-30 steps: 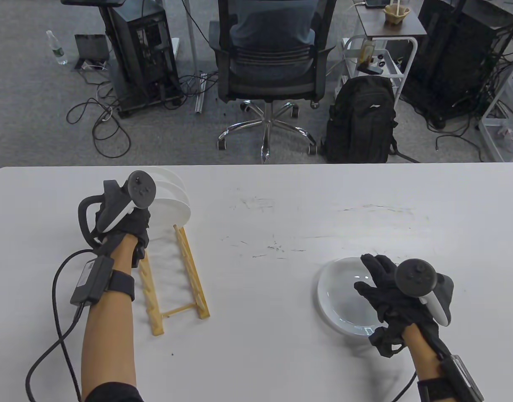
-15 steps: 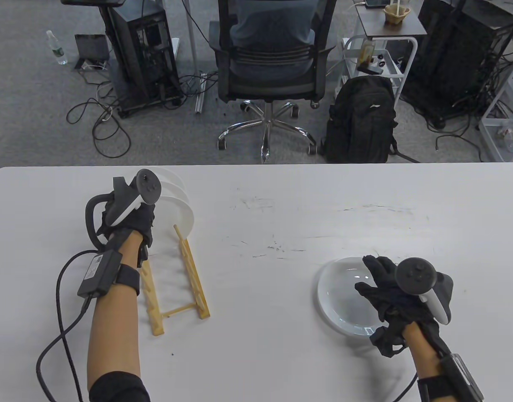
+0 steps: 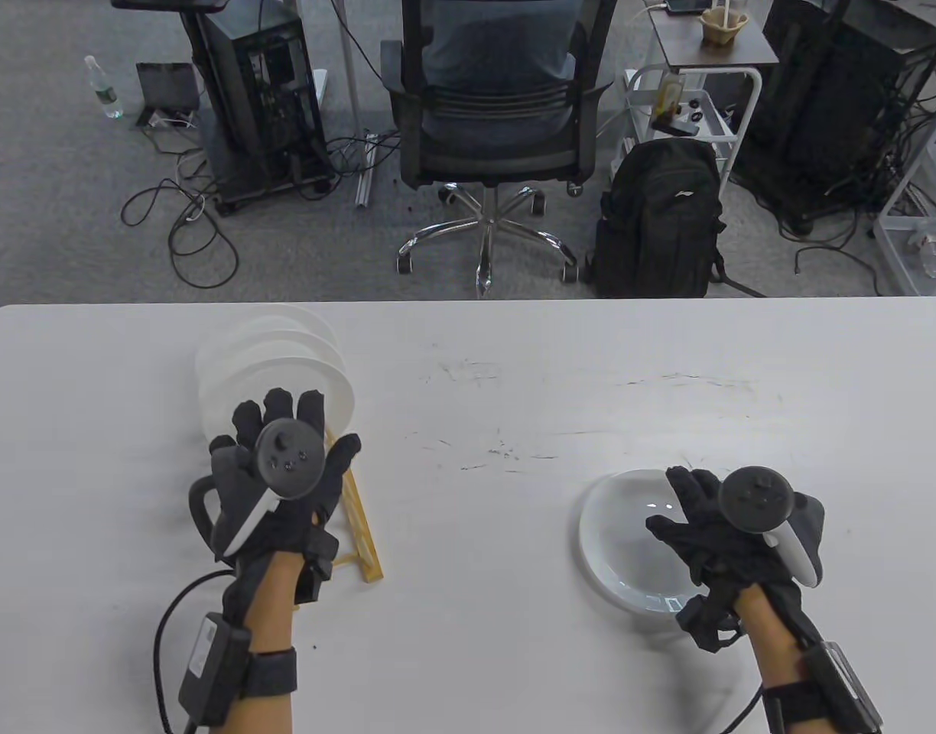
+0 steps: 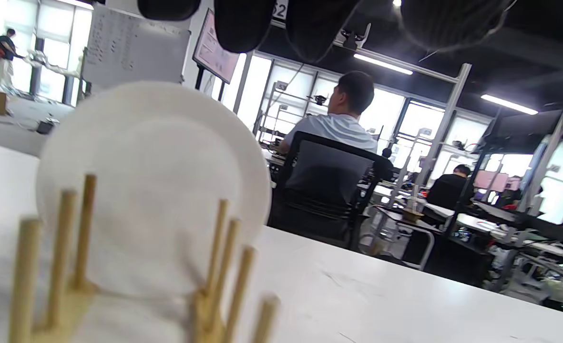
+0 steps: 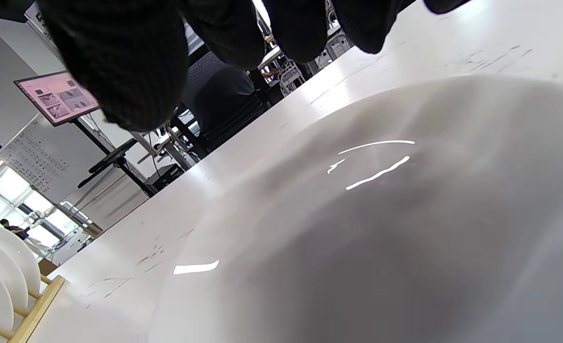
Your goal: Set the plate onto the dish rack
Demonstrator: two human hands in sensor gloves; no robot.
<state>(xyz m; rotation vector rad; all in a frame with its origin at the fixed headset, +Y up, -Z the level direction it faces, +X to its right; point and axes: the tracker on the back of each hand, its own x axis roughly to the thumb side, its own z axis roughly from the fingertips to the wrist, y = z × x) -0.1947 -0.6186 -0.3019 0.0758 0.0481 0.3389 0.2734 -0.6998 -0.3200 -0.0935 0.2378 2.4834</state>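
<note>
White plates (image 3: 273,367) stand upright at the far end of the wooden dish rack (image 3: 361,527) on the left of the table. My left hand (image 3: 296,417) hovers over the rack's near part with fingers spread, holding nothing. In the left wrist view the standing plates (image 4: 152,190) sit behind the rack's pegs (image 4: 71,238), apart from my fingertips (image 4: 243,24). Another white plate (image 3: 621,535) lies flat at the right. My right hand (image 3: 678,505) is spread over its right part with fingers extended, not gripping it. The right wrist view shows that plate (image 5: 381,214) under my fingertips (image 5: 119,62).
The white table (image 3: 483,397) has faint scuff marks in its middle. Beyond the far edge are an office chair (image 3: 487,115) with a seated person, a black backpack (image 3: 659,222), computer towers and cables on the floor.
My left hand has let go of the plate in the rack and pulled back toward the near edge, fingers now spread. The right hand has stayed over the flat plate.
</note>
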